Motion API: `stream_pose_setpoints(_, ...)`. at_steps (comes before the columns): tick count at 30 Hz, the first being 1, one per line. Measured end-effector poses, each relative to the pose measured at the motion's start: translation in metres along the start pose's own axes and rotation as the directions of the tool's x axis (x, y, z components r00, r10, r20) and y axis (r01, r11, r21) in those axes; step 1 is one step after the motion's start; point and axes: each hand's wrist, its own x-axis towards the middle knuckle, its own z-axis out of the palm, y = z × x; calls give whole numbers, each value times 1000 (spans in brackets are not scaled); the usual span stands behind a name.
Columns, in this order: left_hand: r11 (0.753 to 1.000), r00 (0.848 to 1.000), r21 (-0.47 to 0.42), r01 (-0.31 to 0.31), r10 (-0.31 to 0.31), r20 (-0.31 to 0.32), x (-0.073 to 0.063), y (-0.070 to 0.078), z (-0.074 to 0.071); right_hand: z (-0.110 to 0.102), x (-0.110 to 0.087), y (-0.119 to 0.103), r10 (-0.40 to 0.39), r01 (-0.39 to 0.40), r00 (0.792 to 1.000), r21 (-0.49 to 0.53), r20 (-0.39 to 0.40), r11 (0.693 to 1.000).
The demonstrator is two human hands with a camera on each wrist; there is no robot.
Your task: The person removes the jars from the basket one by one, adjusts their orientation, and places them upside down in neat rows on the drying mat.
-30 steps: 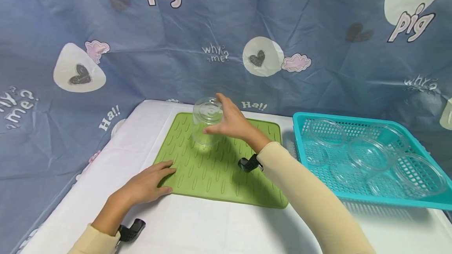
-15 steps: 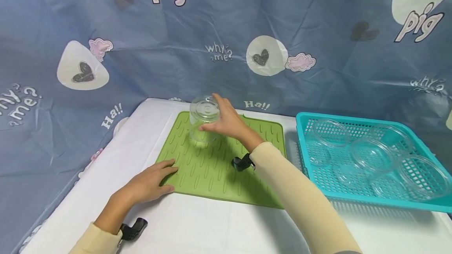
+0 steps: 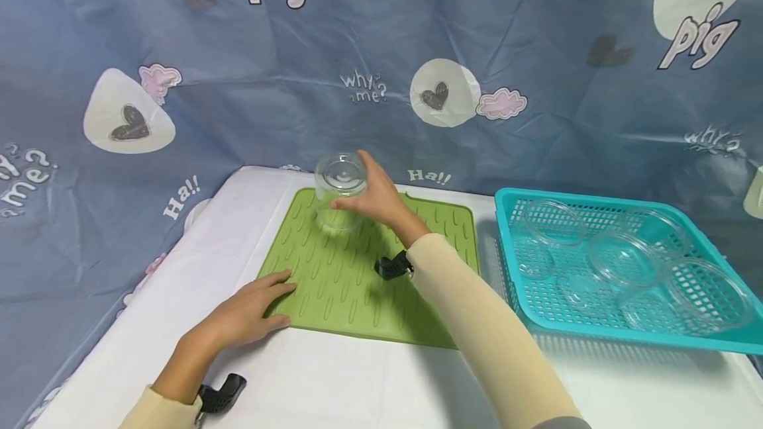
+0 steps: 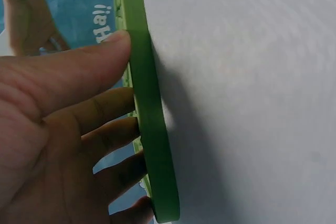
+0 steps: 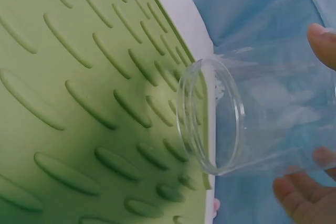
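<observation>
My right hand (image 3: 378, 194) grips a clear plastic jar (image 3: 340, 181) from its right side, over the back left part of a green drying mat (image 3: 357, 290). The jar is upside down, its round base facing up. In the right wrist view the jar's rim (image 5: 212, 116) points at the ridged mat, with thumb and fingertips on either side of the jar's wall. My left hand (image 3: 253, 310) rests at the mat's front left corner with fingers spread. In the left wrist view its fingertips lie along the mat's green edge (image 4: 144, 98).
A turquoise plastic basket (image 3: 507, 243) stands to the right of the mat, holding several clear round jars (image 3: 622, 260). White cloth (image 3: 334, 376) covers the table. A blue printed cloth (image 3: 298, 118) hangs behind and along the left.
My right hand has moved the jar a little up, back and to the left over the mat. The left hand stays at the mat's corner.
</observation>
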Motion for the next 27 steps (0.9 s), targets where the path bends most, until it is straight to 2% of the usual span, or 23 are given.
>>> stream_pose_setpoints(8, 1000, 1000, -18, 3, -3, 6, 2, 2, -1, 12, 6, 9, 27, -23, 999, 79, -45, 997)
stream_pose_setpoints(16, 1000, 1000, -29, 12, -12, 9, -3, -2, 3, 37, 9, 12, 54, -50, 998, 113, -38, 992)
stream_pose_setpoints(22, 1000, 1000, -26, 3, -3, -4, 0, -1, 0, 48, 11, 14, 72, -58, 992, 133, -101, 989)
stream_pose_setpoints(27, 999, 1000, -34, -8, 8, 6, 1, 2, 0, 55, 12, 17, 61, -45, 992, 144, -113, 989)
